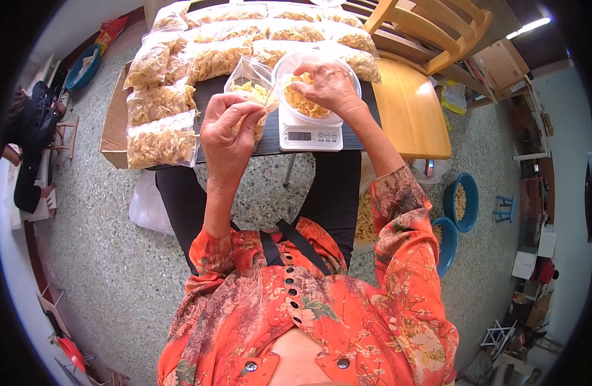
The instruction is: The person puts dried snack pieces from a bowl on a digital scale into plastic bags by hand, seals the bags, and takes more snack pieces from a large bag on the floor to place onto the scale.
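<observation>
Pinching the bag (249, 87) by its edge, left grip (228, 132); inside the bowl rim (315, 119), right grip (329, 87), hold unclear.

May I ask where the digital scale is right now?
In the head view, the digital scale stands on the dark table, under the bowl, right of the bag in the left hand.
</observation>
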Motion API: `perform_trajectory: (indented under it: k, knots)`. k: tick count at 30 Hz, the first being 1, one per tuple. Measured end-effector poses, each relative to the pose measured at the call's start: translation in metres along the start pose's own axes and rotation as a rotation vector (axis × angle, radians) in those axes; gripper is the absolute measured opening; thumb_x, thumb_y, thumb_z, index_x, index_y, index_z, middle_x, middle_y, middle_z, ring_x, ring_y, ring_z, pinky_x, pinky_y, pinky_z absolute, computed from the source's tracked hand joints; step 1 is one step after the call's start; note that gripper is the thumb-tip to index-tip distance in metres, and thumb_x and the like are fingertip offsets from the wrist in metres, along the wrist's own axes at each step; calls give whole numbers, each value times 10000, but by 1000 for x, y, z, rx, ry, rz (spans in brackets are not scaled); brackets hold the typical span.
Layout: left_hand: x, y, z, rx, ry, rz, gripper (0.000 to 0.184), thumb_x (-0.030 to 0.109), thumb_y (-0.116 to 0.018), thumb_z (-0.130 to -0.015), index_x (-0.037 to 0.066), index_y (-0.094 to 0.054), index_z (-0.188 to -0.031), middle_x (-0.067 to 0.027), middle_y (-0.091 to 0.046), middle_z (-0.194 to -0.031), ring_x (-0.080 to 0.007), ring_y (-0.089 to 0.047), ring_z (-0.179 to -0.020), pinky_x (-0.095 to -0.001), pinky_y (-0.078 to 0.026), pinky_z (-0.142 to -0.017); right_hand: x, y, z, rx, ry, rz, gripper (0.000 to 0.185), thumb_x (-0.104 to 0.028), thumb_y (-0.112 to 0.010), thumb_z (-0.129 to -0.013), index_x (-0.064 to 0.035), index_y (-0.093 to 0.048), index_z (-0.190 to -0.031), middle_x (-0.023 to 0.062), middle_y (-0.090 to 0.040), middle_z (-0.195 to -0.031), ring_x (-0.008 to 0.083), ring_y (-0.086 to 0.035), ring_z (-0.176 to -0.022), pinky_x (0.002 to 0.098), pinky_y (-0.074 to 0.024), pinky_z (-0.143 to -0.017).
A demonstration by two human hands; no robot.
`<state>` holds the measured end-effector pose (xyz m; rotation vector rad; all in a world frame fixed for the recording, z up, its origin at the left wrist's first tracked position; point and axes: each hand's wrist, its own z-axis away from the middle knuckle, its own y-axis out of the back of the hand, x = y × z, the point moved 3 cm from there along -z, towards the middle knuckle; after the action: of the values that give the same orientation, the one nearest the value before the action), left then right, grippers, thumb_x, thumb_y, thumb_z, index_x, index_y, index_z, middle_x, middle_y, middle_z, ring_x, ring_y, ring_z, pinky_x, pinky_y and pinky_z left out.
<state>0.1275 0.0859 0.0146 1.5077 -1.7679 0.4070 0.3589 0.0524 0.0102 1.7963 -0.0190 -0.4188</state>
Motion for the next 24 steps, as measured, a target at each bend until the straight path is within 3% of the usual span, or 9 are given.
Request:
perform_trajectory:
  k: [4,10,12,14,17,18,20,21,24]
  knots:
    - [6,-1,0,-13,-3,12,163,-56,-779,-769,27,-750,-906,-76,-641,-920,-204,-648,-866,-311,-531,-767,-2,-5,-2,51,-33,80,283,-359,-730,-834,-127,-767,-992,122,-744,-853,307,-715,-831,427,-553,-833]
    - [6,3,0,-33,24,-10,142,-49,-779,-794,26,-753,-913,-57,-646,-923,-185,-643,-889,-303,-511,-800,8,4,0,121,49,-68,182,-230,-715,-853,-63,-765,-906,120,-745,-803,261,-717,-713,355,-573,-732]
    - [4,4,0,-17,4,-17,150,-46,-779,-772,25,-746,-900,-85,-647,-896,-210,-648,-859,-317,-528,-757,18,13,3,207,-53,-363,174,-212,-713,-831,-51,-769,-868,125,-738,-769,238,-724,-710,352,-579,-710]
    - [3,3,1,-14,7,-21,148,-44,-780,-773,24,-744,-900,-84,-645,-896,-210,-647,-857,-317,-526,-755,28,18,4,205,-136,-455,168,-184,-746,-822,-27,-764,-878,92,-745,-762,163,-707,-682,307,-568,-673]
    - [3,1,1,-21,8,-17,145,-39,-781,-774,22,-742,-900,-83,-643,-896,-211,-645,-854,-320,-525,-751,43,19,7,192,-269,-968,152,-103,-780,-817,15,-732,-900,50,-720,-764,89,-651,-636,230,-527,-584]
    - [4,1,2,-27,5,-11,145,-37,-782,-774,22,-741,-899,-83,-642,-895,-212,-645,-852,-322,-524,-751,45,21,8,194,-268,-967,152,-103,-780,-817,15,-732,-900,50,-720,-764,89,-651,-636,230,-527,-584]
    - [6,-1,1,-31,12,-5,144,-36,-782,-775,21,-740,-900,-83,-640,-895,-213,-644,-851,-323,-524,-750,50,18,9,172,-353,-1385,140,-76,-767,-837,28,-714,-913,61,-710,-772,76,-630,-619,196,-485,-533]
    - [7,-1,1,-36,19,0,143,-35,-782,-776,20,-739,-900,-83,-639,-895,-213,-643,-850,-325,-524,-750,50,18,9,158,-381,-1421,176,-10,-733,-862,31,-659,-1015,83,-712,-823,87,-632,-649,157,-467,-508]
    - [6,0,2,-30,-3,-13,140,-38,-778,-778,18,-737,-899,-85,-640,-898,-213,-644,-848,-324,-525,-746,50,14,9,192,-510,-1679,171,14,-703,-872,36,-634,-1027,81,-690,-797,108,-625,-642,178,-489,-519]
